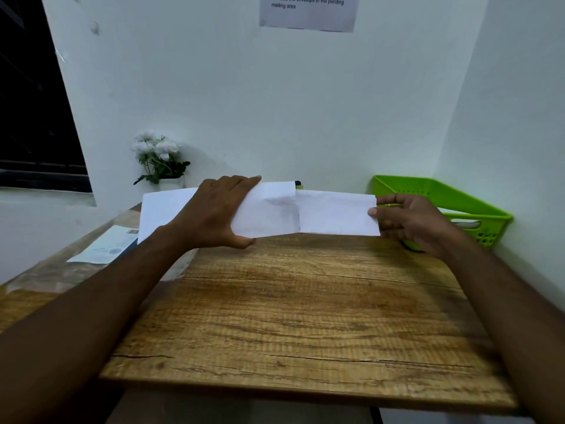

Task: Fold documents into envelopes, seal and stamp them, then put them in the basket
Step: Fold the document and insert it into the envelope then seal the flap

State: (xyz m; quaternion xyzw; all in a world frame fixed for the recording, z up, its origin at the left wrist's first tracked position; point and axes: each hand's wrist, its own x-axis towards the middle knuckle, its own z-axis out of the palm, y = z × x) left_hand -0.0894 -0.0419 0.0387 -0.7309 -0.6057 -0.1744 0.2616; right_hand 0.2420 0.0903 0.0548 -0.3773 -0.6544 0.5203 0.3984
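A wooden table [305,316] stands against a white wall. A green basket [443,194] sits at its far right corner, partly behind the right hand. At the far left is a small pot of white flowers [157,154], and a printed notice [308,13] hangs on the wall above. A pale blue printed slip [107,244] lies near the left edge. A loose white sheet [165,209] lies behind the left wrist, which hides part of it. A small dark and yellow thing [299,185] peeks over the papers, too hidden to identify.

Above the far middle of the table, the left hand [214,212] grips an envelope [266,215], fingers curled over its top and thumb underneath. A folded document [336,212] sticks out of the envelope's right end. The right hand [409,221] pinches the document's far edge, thumb in front and fingers behind.
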